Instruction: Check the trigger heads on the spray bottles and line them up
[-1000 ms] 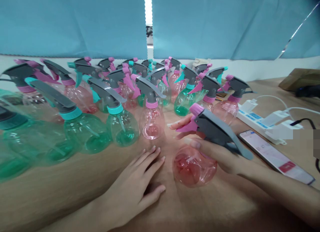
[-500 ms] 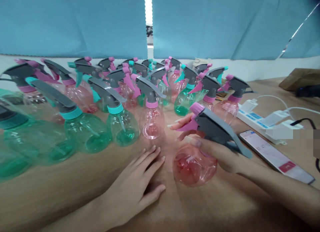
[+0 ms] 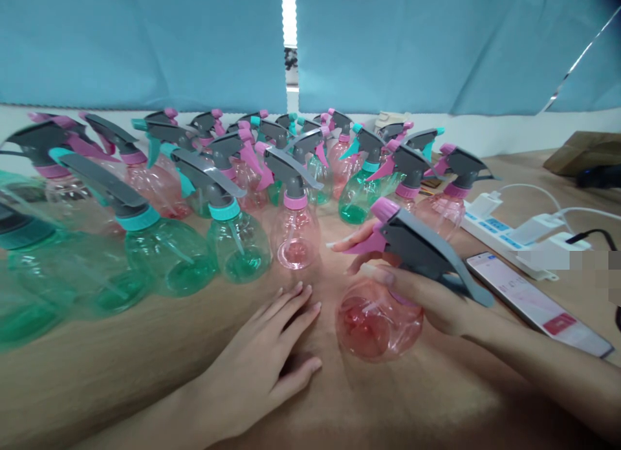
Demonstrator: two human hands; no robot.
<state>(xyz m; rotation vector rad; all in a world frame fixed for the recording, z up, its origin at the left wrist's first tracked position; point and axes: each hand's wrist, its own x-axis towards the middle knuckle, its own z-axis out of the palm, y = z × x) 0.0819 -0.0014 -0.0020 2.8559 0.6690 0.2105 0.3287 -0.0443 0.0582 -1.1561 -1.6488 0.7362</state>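
Note:
My right hand (image 3: 412, 288) is wrapped round the neck of a pink spray bottle (image 3: 378, 327) with a grey head and pink nozzle. One finger stretches along its pink trigger. The bottle leans a little, its base at the tabletop; whether it touches the wood I cannot tell. Flat on the wooden table (image 3: 194, 353) lies my left hand (image 3: 266, 340), fingers spread and holding nothing. Just beyond its fingertips stands another pink spray bottle (image 3: 295, 236), with a green spray bottle (image 3: 240, 249) to the left of that one.
Several more pink and green spray bottles stand in rows behind and to the left, such as a green one (image 3: 169, 256). On the right lie a phone (image 3: 538, 301) and a white power strip (image 3: 504, 236) with plugs and cables. Blue curtains (image 3: 436, 49) hang behind.
Almost nothing differs. The pink spray bottle in my right hand sits very slightly further right in view; my left hand has stayed in place.

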